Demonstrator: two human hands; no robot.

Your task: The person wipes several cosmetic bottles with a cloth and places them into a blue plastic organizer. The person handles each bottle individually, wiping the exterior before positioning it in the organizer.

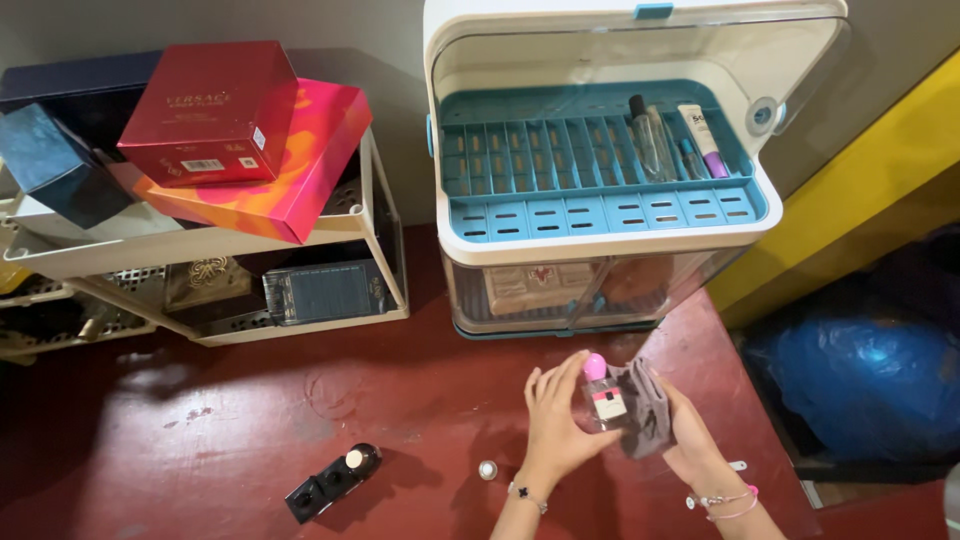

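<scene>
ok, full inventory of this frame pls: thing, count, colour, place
organiser: 1, white and teal, lid up, back of table
tubes and vials: a few, mixed colours, organiser's top tray, right side
gift boxes: about 4, red, pink-orange, dark blue, stacked on the rack
rack: 1, cream, left; dark boxes on its lower shelf
black bottle: 1, lying on the table, front left
small cap: 1, silvery, on the table
table: 1, dark red
blue bag: 1, right, off the table
bottle: 1, clear with pink cap, in left hand
cloth: 1, grey, in right hand
left hand: fingers around bottle
right hand: holds cloth against bottle
</scene>
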